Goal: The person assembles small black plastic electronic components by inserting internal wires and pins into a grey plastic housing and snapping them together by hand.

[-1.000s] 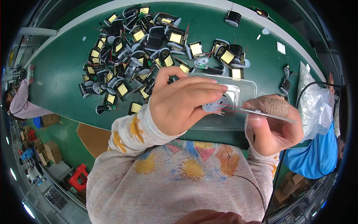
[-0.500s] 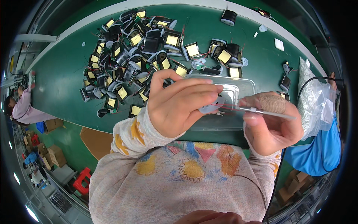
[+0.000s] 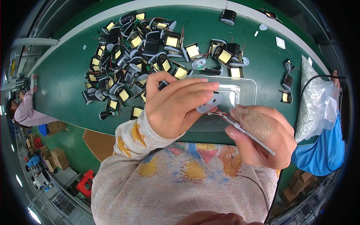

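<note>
My left hand is closed around a small grey-white coil bobbin with thin red wires sticking out of it. My right hand, its thumb wrapped in tan tape, pinches a slim grey tool whose tip touches those wires. Both hands hover over a clear plastic tray at the near edge of a green bench.
A large pile of black transformer coils with yellow tape covers the bench behind the tray. More loose coils lie at the right, beside a clear plastic bag. A black cable runs down the right. Another person works far left.
Both hands have stayed over the tray, shifting slightly; my right hand's tool has come closer to the bobbin's wires.
</note>
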`<state>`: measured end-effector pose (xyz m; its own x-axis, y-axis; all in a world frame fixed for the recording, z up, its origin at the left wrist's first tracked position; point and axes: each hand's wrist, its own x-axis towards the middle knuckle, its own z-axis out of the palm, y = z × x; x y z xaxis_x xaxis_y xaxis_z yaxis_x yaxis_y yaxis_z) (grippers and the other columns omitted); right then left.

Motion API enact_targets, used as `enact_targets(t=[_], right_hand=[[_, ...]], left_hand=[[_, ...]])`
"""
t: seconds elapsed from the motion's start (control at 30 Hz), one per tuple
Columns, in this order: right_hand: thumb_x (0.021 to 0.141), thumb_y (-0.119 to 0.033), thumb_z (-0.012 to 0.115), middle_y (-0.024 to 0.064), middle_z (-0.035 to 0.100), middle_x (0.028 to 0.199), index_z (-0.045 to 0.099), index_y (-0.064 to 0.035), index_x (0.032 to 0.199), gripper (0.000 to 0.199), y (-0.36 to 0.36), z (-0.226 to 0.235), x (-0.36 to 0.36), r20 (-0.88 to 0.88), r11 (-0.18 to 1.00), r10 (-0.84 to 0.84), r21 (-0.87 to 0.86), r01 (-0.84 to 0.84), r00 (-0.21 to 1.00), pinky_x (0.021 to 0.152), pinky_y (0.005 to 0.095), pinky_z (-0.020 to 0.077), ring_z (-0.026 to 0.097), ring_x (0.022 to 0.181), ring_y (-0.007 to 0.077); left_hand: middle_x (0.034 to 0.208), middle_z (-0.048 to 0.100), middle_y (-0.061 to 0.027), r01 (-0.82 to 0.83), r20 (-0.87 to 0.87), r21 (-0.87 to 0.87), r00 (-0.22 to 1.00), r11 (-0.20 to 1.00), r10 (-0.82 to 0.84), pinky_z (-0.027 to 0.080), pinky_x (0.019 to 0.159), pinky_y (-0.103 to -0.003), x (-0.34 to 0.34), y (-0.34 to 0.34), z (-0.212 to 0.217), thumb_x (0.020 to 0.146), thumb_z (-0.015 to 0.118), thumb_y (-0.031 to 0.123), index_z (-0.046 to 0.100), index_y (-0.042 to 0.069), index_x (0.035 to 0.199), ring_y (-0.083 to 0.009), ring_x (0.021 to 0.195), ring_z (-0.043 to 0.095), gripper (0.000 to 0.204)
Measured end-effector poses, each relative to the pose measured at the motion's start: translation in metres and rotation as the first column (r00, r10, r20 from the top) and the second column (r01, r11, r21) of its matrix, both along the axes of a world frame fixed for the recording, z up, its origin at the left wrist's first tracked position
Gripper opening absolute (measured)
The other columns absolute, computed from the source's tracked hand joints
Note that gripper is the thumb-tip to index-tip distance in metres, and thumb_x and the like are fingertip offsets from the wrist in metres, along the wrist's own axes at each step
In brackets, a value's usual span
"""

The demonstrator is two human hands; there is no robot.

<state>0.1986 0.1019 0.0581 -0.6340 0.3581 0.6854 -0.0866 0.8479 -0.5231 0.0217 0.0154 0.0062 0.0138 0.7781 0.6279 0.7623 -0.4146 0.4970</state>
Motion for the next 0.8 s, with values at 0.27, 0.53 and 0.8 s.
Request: enact_targets(t=[0.27,0.53,0.8], right_hand=[[0.059,0.004,0.078,0.0201,0.066,0.078,0.060,0.0087,0.088,0.034,-0.0006,-0.0007,-0.0028,-0.015,0.999,-0.013,-0.036,0.013,1.000,0.057,0.0306,0.0531,0.065,0.065,0.0271],[0.059,0.004,0.078,0.0180,0.067,0.079,0.061,0.0075,0.086,0.032,-0.0065,-0.0019,-0.0014,0.006,0.993,-0.078,-0.083,0.079,0.997,0.058,0.0305,0.0530,0.065,0.067,0.0262],[0.057,0.005,0.078,0.0163,0.067,0.080,0.062,0.0061,0.085,0.032,-0.0065,0.0060,0.0031,0.132,0.999,-0.047,-0.020,0.050,0.990,0.060,0.0309,0.0536,0.066,0.071,0.0259]], left_hand=[[0.100,0.068,-0.0097,-0.012,0.003,-0.015,1.000,1.000,0.012,0.035,0.074,-0.034,0.0003,-0.0008,-0.0003,0.066,0.078,0.005,0.045,0.013,0.112,-0.0230,0.091,0.067,0.057],[0.103,0.068,-0.0087,-0.075,-0.098,0.016,0.992,0.997,0.077,0.035,0.076,-0.034,0.0031,-0.0007,0.0022,0.064,0.079,0.003,0.044,0.012,0.113,-0.0207,0.090,0.067,0.061],[0.102,0.068,-0.0091,-0.057,-0.039,-0.010,0.998,0.998,0.056,0.034,0.076,-0.033,0.0011,-0.0018,0.0014,0.063,0.080,0.004,0.045,0.013,0.114,-0.0201,0.089,0.067,0.063]])
